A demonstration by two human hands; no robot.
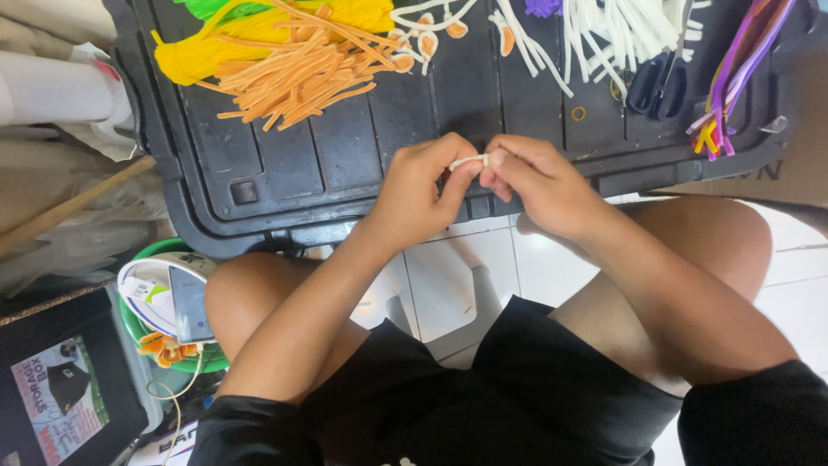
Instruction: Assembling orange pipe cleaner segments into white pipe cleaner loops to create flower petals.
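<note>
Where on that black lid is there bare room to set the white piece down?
Bare: the black lid below the orange stems, and the strip left of the scissors. Crowded: the far edge, with white stems and purple stems.

Black moulded lid [345, 147] serving as table across upper frame; on it orange stems [293, 78], yellow bundle [198, 52], white stems [621, 30], black scissors [657, 86], purple strips [733, 69] upper right.

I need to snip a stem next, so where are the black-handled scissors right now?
In the head view, the black-handled scissors lie upper right on the black plastic lid, between the white pipe cleaners and the purple pipe cleaners.
</note>
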